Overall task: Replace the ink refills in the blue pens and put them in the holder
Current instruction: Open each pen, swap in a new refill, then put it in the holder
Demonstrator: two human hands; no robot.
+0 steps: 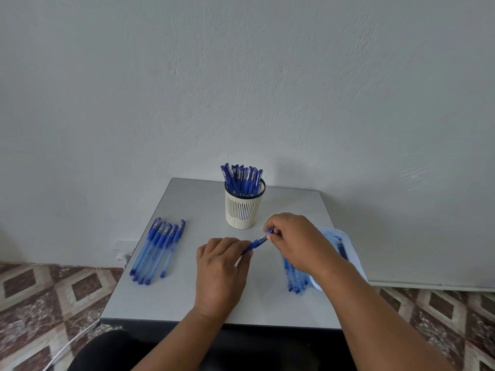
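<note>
Head view: both hands, left hand and right hand, pinch one pen at centre; holder at twelve o'clock looks nearly full; five pens wait at nine.

Worktop: smooth matt grey laminate. Holder: cream slotted plastic, dark rim. Pens: translucent blue plastic barrels, glossy caps. Tray: pale blue plastic. Wall: rough matt paint. Floor: patterned tile.

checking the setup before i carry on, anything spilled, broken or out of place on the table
Nothing stands out. The holder stands upright with pens in it, five pens lie side by side on the left, and both hands, left and right, hold one pen.
</note>
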